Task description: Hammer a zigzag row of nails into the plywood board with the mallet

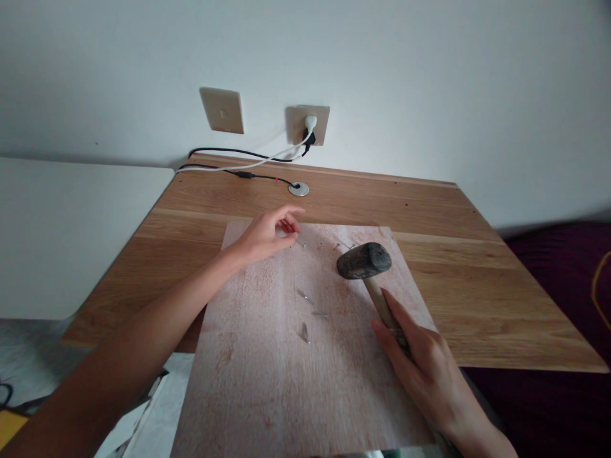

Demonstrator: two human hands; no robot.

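My right hand (424, 356) is wrapped round the wooden handle of a rubber mallet (365, 261), whose dark head is raised over the far right part of a board (258, 356). My left hand (274, 234) is at the board's far edge, thumb and forefinger apart, the other fingers curled. Just beside its thumb tip is a small nail (302, 242). More small nails (337, 245) run in a row towards the mallet head, which partly hides the row. Several loose nails (307, 298) lie mid-board, including a nail (306, 334) nearer to me.
Under the board is a wooden desk (477, 299) against a white wall. Black and white cables (245, 166) run from a wall socket (310, 125) and past a cable grommet (298, 189). A white tabletop (71, 235) adjoins on the left; dark purple fabric (563, 267) is at right.
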